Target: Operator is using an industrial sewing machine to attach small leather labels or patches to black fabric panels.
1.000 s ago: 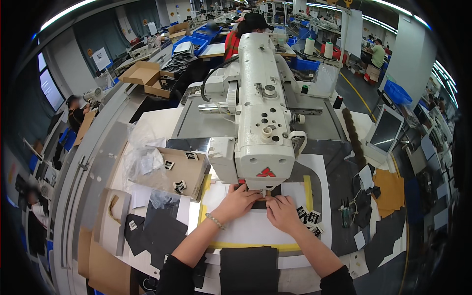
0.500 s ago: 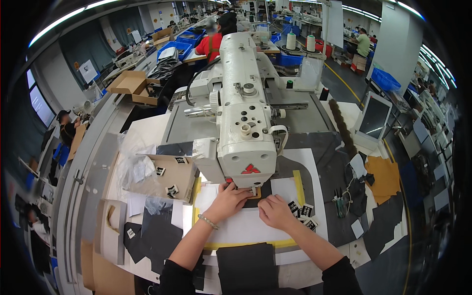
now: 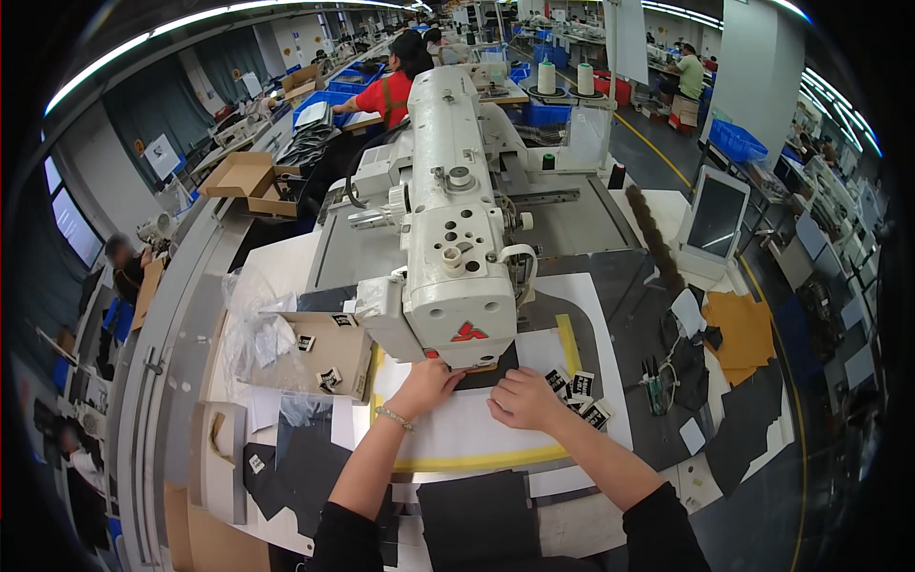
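The pale, flat-topped worktable (image 3: 286, 255) carries a white metal sewing machine (image 3: 448, 205), a shallow brown cardboard box (image 3: 360, 367), flat mustard-yellow fabric pieces (image 3: 739, 334), a white-framed rectangular screen (image 3: 717, 214) and, at its near edge, black rectangular fabric (image 3: 477, 520).

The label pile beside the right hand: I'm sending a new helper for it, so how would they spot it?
Find the big white sewing machine mid-picture. In front of it, the right hand is over a white sheet; the label pile lies just right of that hand. Its black-and-white pieces overlap in one cluster, while those in the beige box lie spread out.
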The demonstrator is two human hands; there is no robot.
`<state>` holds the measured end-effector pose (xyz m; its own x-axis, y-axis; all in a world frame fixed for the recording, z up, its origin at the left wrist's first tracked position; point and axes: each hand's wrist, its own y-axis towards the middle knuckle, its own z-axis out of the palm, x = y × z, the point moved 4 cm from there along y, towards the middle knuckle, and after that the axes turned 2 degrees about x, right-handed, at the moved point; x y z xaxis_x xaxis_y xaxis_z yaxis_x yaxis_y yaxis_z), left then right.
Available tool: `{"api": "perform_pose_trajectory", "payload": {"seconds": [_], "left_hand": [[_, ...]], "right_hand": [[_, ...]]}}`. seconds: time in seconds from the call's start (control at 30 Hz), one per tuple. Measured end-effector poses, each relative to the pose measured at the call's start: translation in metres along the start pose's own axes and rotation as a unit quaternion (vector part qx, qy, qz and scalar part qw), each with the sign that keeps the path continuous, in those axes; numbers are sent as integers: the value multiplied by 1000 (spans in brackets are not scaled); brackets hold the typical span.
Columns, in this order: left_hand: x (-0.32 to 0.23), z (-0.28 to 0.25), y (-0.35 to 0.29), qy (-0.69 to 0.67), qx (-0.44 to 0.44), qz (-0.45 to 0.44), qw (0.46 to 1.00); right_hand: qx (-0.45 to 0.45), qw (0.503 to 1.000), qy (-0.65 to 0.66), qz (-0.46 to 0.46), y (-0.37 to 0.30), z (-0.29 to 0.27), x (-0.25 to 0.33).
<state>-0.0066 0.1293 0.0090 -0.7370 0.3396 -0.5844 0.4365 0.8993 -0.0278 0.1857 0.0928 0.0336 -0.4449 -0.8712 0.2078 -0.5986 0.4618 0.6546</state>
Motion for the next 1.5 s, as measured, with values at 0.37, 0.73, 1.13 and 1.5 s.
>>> {"api": "perform_pose_trajectory", "payload": {"seconds": [0.37, 0.73, 1.13, 1.5], "left_hand": [[-12, -6, -12, 115, -69, 81, 988], [-22, -26, -38, 169, -92, 61, 979], [-57, 1, -31, 325, 1, 178, 929], [-62, 2, -30, 266, -150, 204, 930]], "right_hand": [[43, 997, -53, -35, -5, 6, 13], [64, 993, -91, -36, -19, -4, 19], [132, 982, -133, 10, -21, -45, -9], [100, 973, -182, 103, -32, -44, -12]]}}
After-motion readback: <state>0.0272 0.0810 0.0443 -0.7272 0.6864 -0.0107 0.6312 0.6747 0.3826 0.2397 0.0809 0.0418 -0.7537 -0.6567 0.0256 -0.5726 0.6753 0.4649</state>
